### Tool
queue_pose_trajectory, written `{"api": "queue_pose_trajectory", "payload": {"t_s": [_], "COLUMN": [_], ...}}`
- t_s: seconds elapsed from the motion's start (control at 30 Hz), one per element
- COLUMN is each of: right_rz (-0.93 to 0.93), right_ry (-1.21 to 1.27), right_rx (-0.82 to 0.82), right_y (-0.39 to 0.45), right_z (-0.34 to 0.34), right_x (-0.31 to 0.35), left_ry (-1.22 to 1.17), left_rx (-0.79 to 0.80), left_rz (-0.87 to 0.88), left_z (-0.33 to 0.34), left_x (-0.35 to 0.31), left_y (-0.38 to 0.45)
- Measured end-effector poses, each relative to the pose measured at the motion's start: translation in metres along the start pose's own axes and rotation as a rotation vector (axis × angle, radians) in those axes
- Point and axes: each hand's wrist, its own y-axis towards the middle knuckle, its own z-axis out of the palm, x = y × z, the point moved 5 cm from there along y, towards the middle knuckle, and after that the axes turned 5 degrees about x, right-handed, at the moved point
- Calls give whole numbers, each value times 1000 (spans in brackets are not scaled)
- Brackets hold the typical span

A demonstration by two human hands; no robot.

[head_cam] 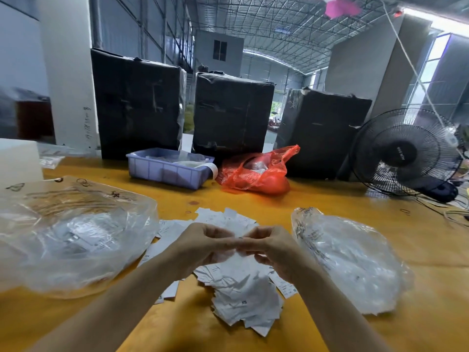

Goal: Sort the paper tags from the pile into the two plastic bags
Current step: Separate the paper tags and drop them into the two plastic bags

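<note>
the loose pile of white paper tags (pixel 238 298) lies on the yellow wooden bench (pixel 330 199), spread from just below the hands to a little beyond them. on the left sits a large clear plastic bag (pixel 73 237) with tags showing through it, and on the right a smaller clear plastic bag (pixel 355 260), also with white slips inside. both bags already hold a fair share, so the sorting looks well under way, though a good heap is left between them.

the left hand (pixel 203 247) and right hand (pixel 269 250) meet above the pile, fingers curled in and tips touching. they seem to pinch a tag between them, but blur hides it, so what each holds cannot be told for sure.

behind stand a lilac plastic tray (pixel 167 168), a crumpled red plastic bag (pixel 256 171) and a black electric fan (pixel 406 151).
</note>
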Motion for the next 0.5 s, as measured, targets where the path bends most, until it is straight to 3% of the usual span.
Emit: {"api": "queue_pose_trajectory", "payload": {"t_s": [0.1, 0.3, 0.5], "right_rz": [-22, -7, -95], "right_ry": [43, 134, 155], "right_rx": [-38, -94, -286], "right_y": [-2, -2, -4], "right_z": [2, 2, -20], "right_x": [-2, -2, 8], "left_ry": [-35, -24, -81], "left_rx": [-36, -165, -220], "left_rz": [-48, 15, 29], "left_z": [-3, -9, -15], "left_x": [9, 8, 10], "left_y": [0, 1, 4]}}
